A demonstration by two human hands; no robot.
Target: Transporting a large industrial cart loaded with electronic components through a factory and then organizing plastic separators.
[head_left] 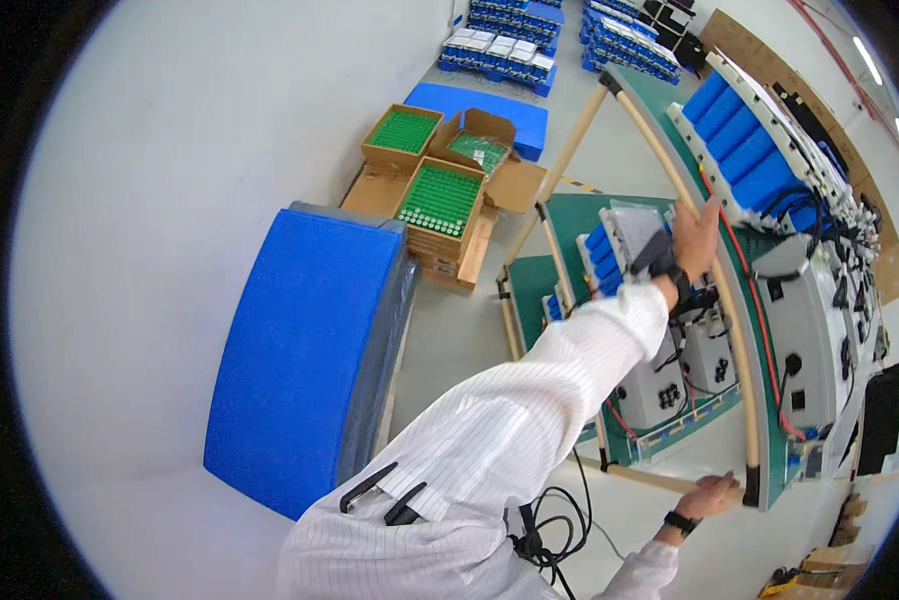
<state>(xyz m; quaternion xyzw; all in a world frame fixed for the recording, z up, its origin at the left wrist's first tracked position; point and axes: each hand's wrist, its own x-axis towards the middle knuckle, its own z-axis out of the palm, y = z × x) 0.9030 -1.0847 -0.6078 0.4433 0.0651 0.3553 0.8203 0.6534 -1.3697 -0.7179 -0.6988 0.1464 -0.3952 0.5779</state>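
A tall rack (589, 205) of cream tubes with green-topped shelves stands at my right. My left hand (696, 240), arm stretched out, is closed round the long cream tube along its top shelf edge. Lower in view, my right hand (707, 497) is closed on the frame by the dark corner joint. The top shelf bears a blue-and-white pack of block-shaped cells (739, 135) and a grey box (799, 330) with cables. On the shelf below sit another blue-and-white pack (601, 255) and grey boxes (654, 393), partly behind my left arm.
A blue-topped covered block (289, 350) stands at left by the wall. Beyond it, cardboard boxes (401, 130) of green trays sit on the floor. Black cable (566, 545) hangs in loops near my body. Blue pallets with goods (499, 55) stand far back.
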